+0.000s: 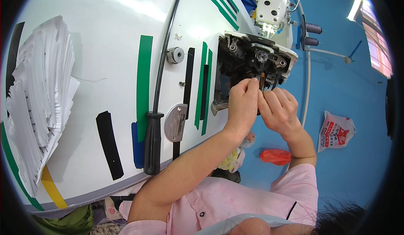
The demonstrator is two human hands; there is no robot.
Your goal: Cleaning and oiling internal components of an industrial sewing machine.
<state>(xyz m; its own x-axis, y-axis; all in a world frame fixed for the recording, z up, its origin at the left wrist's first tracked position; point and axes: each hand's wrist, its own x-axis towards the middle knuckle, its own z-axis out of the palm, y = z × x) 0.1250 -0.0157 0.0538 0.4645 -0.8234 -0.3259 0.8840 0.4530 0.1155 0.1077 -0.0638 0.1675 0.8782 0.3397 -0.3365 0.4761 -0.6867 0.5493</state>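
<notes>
At the opened sewing machine (252, 62), left hand (242, 104) and right hand (277, 111) pinch together on a small brown tool (262, 80). Left on the bench (105, 33): metal plate (175, 122), long black screwdriver (158, 104), paper stack (38, 96).

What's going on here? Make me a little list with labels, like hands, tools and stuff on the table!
left hand: pinches a small brown tool, with the right hand
right hand: fingers on the same tool
working on: open underside of a sewing machine
table: white, with green tape strips
tools lying there: long black screwdriver, metal plate, bobbin
left side: paper stack
</notes>
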